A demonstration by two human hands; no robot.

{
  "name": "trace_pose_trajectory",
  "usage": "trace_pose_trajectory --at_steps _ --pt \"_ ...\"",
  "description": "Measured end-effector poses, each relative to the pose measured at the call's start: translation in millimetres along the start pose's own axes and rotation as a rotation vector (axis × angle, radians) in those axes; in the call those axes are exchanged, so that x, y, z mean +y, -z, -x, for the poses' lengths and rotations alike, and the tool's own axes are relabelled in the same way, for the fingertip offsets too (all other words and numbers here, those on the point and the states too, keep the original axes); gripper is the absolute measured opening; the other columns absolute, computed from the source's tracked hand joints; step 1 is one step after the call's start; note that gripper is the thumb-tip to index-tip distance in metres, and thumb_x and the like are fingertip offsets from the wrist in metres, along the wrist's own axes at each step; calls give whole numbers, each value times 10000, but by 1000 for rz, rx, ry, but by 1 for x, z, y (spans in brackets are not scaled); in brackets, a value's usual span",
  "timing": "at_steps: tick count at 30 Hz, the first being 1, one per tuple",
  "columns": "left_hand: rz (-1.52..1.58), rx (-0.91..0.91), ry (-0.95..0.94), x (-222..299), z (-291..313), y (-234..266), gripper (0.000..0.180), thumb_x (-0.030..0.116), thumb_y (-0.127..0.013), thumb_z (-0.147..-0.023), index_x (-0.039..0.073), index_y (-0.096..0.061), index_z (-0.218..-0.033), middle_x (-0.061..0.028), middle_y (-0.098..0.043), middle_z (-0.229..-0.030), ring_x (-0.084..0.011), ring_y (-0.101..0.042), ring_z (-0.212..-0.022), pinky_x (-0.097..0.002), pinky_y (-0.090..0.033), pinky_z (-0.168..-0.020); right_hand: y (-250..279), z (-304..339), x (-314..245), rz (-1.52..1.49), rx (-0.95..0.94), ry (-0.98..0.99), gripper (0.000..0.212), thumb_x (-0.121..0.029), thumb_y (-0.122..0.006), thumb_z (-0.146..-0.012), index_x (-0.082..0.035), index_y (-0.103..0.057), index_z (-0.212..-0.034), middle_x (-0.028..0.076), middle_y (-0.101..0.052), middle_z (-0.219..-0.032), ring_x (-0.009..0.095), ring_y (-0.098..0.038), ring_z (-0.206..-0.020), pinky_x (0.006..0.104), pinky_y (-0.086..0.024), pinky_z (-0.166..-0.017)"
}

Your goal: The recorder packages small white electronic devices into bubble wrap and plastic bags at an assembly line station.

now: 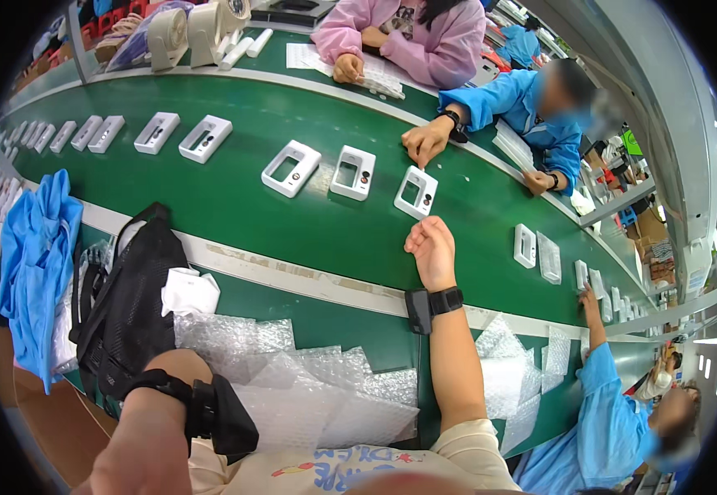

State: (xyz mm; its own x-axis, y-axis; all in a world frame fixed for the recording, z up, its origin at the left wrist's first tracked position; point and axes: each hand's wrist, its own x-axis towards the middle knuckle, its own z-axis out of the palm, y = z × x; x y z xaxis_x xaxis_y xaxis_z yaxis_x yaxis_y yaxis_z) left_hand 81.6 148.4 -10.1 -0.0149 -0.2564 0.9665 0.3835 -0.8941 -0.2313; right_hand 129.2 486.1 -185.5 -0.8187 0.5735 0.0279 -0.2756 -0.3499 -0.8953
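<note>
My right hand (434, 249) reaches over the green belt, its fingers curled in. I see nothing held in it. Just beyond its fingertips lies a white rectangular plastic housing (413, 205) with a large window and small round dark parts; whether they touch I cannot tell. A co-worker's hand (429, 141) reaches toward that housing's far edge. Two similar housings, one white housing (352, 174) and another housing (291, 170), lie to its left. My left hand (178, 364) is low at the left, above the bubble wrap sheets (309, 404) and beside a black bag (131, 289); its fingers are hidden.
More housings (206, 139) line the belt (235, 194) toward the far left. At right lie a white housing (525, 246) and a clear bag (549, 257). A blue garment (41, 256) hangs at left. Co-workers sit across the belt and at right.
</note>
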Motion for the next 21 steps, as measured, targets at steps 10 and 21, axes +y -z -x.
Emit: trace_pose_trajectory --at_steps 10,21 --pt "-231 85 23 -12 -15 -2 508 411 -615 -769 122 -470 -1161 -7 -411 -1214 -265 -383 -1064 -470 -374 -762 2 -1 5 20 9 11 61 -123 -479 -850 -65 -474 -832 36 -490 -673 136 -488 -582 259 -416 -509" --pt "-825 -442 867 -102 32 55 440 272 -675 -703 42 -528 -1048 -136 -491 -1098 -269 -475 -1044 -358 -395 -864 6 3 3 35 -1 18 84 -147 -481 -854 -68 -469 -832 33 -469 -655 133 -448 -543 253 -376 -499"
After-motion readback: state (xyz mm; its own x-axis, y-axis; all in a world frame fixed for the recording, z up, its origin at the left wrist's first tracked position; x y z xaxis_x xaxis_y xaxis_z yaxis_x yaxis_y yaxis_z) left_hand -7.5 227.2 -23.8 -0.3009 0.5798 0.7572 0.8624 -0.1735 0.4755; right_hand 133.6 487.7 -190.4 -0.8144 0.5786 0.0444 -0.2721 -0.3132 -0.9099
